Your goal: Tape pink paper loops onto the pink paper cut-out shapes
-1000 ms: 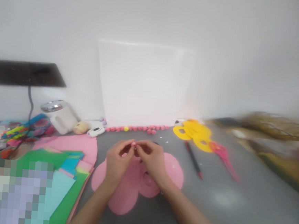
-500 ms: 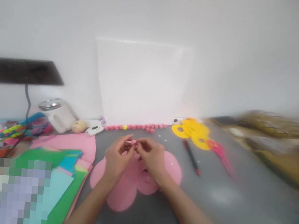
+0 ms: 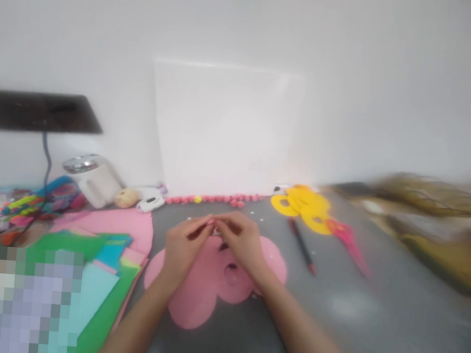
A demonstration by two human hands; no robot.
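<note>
Two hands on one tiny pink piece here. The left hand (image 3: pixel 185 246) and right hand (image 3: pixel 242 239) meet fingertip to fingertip, and the grip is a pinch on both sides, with the small pink piece (image 3: pixel 212 223) squeezed between them. Can't tell if it's paper or clay, too blurry.

What's just changed: the left fingers have straightened and closed up, so less of the piece shows than half a second ago. I'd read that as firmer pressing, with the piece under control from both sides.

It's held above the desk (image 3: pixel 369 339), over some rounded pink paper cutouts (image 3: pixel 192 306). Along the back edge there's a row of little pink pieces (image 3: pixel 217 199) with one yellow piece (image 3: pixel 197 199) in it. Toward the back right corner sit yellow paper rings (image 3: pixel 316 220), touching pink scissors (image 3: pixel 348 242), with a black pen (image 3: pixel 303 248) just beside.
</note>
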